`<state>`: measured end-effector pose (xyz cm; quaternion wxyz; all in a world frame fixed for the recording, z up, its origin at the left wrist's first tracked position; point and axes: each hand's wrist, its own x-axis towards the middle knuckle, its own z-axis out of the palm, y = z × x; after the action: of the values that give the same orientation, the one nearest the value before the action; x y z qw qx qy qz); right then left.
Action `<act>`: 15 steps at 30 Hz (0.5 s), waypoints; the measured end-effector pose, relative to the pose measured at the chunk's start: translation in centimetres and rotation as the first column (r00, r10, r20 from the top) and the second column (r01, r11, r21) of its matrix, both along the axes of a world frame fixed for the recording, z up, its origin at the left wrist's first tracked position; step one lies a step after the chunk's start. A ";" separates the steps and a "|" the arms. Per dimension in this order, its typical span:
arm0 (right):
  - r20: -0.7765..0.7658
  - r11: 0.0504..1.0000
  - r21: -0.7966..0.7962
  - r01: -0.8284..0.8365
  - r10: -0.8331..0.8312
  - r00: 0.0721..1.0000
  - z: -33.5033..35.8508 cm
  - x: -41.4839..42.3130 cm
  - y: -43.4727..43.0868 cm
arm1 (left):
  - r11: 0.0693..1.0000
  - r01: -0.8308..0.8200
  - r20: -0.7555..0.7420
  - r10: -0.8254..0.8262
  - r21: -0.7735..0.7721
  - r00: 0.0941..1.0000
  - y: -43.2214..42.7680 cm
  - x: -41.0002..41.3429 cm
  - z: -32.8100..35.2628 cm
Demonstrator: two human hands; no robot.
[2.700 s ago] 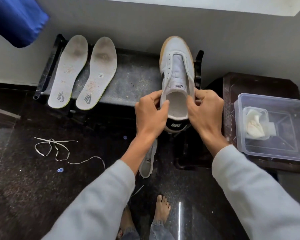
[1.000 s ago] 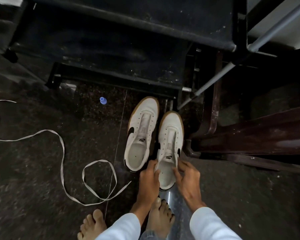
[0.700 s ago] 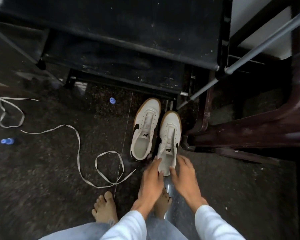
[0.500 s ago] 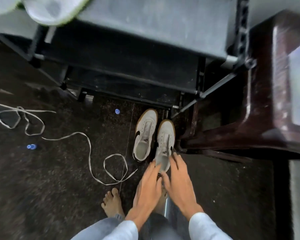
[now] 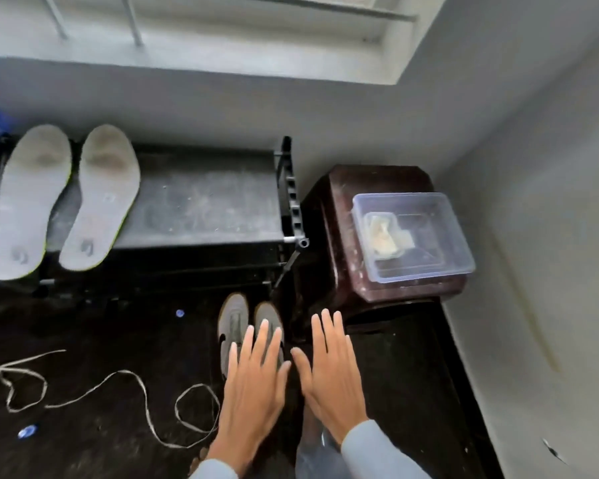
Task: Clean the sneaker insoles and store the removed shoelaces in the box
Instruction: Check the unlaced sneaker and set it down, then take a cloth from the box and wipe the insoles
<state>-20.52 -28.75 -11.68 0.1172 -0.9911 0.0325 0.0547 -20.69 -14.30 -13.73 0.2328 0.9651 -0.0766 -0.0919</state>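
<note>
- Where two grey walls meet in a corner, a dark floor runs under everything
- Black rack stands against the back wall, its top shelf dusty
- Brown stool sits just right of the rack, in the corner
- Clear box rests on the stool; at its left side a small tub holds something pale and crumpled
- Left insole and right insole lie side by side on the left of the rack top, grey, smudged at the toe end, heels toward the person
- Left hand is palm down, fingers straight and spread, gripping nothing; its fingertips overlap the sneakers in view, and contact cannot be told
- Right hand is likewise flat, splayed and empty, in front of the stool's base
- Left sneaker and right sneaker stand together on the floor, toes toward the rack
- Laces trail loose over the floor left of the hands, well apart from the box
- Blue bit lies left of the sneakers; second blue bit lies nearer the person, by the laces
</note>
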 end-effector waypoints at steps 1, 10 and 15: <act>0.008 0.999 0.022 0.028 -0.028 1.000 1.0 0.8 -1.1 | 1.000 0.014 0.016 -0.014 -0.017 1.000 -0.9 1.2 1.0; 0.126 0.959 0.181 0.218 -0.242 0.962 4.1 10.3 -12.9 | 0.983 0.028 0.023 -0.024 -0.179 0.999 -11.5 11.9 4.7; 0.124 0.947 0.161 0.279 -0.299 0.946 2.6 16.0 -17.3 | 0.978 0.028 -0.003 -0.029 -0.208 1.000 -17.6 16.4 3.9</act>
<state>-4.50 -46.01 -9.10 0.1957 -0.9661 0.1651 -0.0338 -4.33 -31.90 -9.82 0.3316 0.9339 -0.0988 -0.0897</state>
